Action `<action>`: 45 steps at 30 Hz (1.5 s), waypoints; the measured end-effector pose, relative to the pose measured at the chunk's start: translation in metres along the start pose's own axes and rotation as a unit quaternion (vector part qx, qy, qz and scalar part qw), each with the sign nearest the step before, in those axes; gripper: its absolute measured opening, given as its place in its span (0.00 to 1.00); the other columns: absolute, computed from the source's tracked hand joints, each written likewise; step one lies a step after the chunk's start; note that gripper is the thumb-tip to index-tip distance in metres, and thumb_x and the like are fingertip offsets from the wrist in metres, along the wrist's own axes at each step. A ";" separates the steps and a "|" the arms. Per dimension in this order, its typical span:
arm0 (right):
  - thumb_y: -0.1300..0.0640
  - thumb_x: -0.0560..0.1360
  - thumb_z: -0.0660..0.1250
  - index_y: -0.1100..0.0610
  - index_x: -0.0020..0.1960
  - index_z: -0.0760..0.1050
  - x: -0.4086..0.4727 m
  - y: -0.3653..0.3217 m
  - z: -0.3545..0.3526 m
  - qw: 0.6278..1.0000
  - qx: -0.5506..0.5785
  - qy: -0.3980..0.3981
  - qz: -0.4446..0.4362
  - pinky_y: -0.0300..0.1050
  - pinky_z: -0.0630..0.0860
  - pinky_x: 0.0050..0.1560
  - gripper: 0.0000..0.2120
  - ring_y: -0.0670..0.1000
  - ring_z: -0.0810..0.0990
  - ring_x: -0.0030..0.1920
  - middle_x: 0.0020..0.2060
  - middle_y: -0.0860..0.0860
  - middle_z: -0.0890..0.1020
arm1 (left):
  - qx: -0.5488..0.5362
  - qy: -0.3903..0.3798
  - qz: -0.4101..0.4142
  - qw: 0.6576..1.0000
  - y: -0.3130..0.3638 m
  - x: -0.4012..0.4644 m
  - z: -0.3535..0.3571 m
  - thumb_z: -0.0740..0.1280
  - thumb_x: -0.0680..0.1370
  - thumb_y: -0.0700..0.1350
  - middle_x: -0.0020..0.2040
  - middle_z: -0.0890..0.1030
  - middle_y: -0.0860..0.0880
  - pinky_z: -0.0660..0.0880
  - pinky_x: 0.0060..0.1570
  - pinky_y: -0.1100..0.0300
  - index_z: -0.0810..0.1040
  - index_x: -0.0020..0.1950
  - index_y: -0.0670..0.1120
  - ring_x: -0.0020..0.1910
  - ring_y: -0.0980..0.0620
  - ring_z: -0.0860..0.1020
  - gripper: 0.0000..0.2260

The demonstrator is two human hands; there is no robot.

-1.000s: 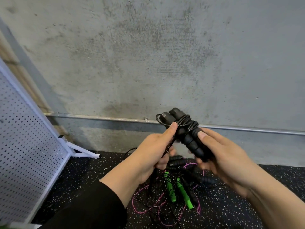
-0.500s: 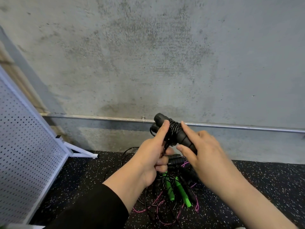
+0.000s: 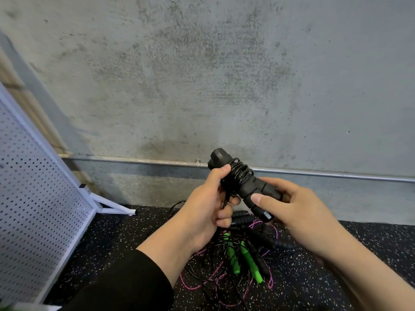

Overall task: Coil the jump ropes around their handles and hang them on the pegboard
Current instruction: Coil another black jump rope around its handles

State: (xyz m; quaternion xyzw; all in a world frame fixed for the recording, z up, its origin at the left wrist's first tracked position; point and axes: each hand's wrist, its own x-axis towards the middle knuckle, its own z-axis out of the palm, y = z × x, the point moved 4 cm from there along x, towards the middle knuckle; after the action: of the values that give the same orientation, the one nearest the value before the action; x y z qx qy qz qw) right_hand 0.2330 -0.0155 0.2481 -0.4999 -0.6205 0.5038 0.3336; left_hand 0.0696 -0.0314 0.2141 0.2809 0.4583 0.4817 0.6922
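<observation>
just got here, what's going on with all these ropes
A person is bundling a black jump rope: its cord is coiled around the paired handles. The left hand grips the coiled part, the right hand holds the handle ends. More ropes, with green and black handles, lie tangled on the floor. The white pegboard stands to the left.

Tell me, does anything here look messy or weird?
Yes: a pile of jump ropes lies tangled on the floor, black and pink cords knotted around green handles, none coiled. The pegboard shows nothing hung.
</observation>
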 end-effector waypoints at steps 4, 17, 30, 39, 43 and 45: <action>0.53 0.72 0.78 0.39 0.58 0.76 -0.003 -0.004 -0.001 0.980 -0.162 0.086 -0.079 0.38 0.76 0.42 0.19 0.41 0.81 0.40 0.46 0.34 0.83 | 0.029 -0.001 0.004 1.000 -0.002 -0.001 0.004 0.65 0.78 0.66 0.35 0.72 0.49 0.57 0.27 0.62 0.76 0.54 0.45 0.27 0.55 0.61 0.24; 0.35 0.80 0.53 0.61 0.63 0.80 -0.008 0.008 0.024 0.915 0.288 -0.218 0.179 0.44 0.77 0.34 0.33 0.55 0.76 0.35 0.45 0.61 0.80 | 0.037 0.000 0.043 0.998 0.007 -0.009 -0.003 0.65 0.79 0.62 0.33 0.70 0.49 0.51 0.31 0.58 0.72 0.44 0.47 0.27 0.55 0.57 0.19; 0.50 0.79 0.67 0.47 0.62 0.78 0.000 0.003 0.005 0.986 0.156 0.044 0.027 0.48 0.75 0.37 0.12 0.51 0.75 0.34 0.41 0.54 0.82 | 0.132 -0.029 -0.034 0.990 0.005 -0.011 -0.009 0.58 0.73 0.76 0.33 0.72 0.52 0.54 0.21 0.65 0.79 0.66 0.46 0.25 0.56 0.55 0.39; 0.47 0.77 0.70 0.39 0.64 0.70 0.008 0.004 -0.006 0.985 -0.126 0.105 -0.050 0.30 0.70 0.37 0.18 0.38 0.78 0.37 0.44 0.44 0.81 | 0.149 -0.009 -0.058 0.987 0.005 -0.010 -0.008 0.57 0.70 0.78 0.32 0.72 0.52 0.50 0.26 0.62 0.80 0.63 0.45 0.25 0.57 0.55 0.41; 0.47 0.74 0.75 0.40 0.74 0.65 0.006 0.007 0.003 0.964 -0.245 0.079 -0.073 0.38 0.70 0.59 0.33 0.39 0.75 0.57 0.57 0.39 0.76 | 0.124 0.002 -0.062 0.990 0.001 -0.007 -0.008 0.57 0.72 0.78 0.31 0.70 0.54 0.52 0.22 0.65 0.80 0.64 0.44 0.24 0.58 0.55 0.41; 0.48 0.73 0.76 0.41 0.75 0.65 0.006 0.009 0.010 0.954 -0.278 0.069 -0.094 0.36 0.69 0.57 0.35 0.38 0.73 0.54 0.56 0.38 0.73 | 0.110 0.006 -0.046 0.993 0.003 -0.006 -0.010 0.59 0.73 0.76 0.31 0.70 0.53 0.53 0.21 0.65 0.82 0.56 0.47 0.24 0.57 0.54 0.35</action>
State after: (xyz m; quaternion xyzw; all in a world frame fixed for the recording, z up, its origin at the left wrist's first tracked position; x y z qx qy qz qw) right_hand 0.2248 -0.0122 0.2359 -0.5460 -0.7555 0.2421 0.2694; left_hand 0.0589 -0.0362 0.2146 0.3308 0.5252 0.3980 0.6755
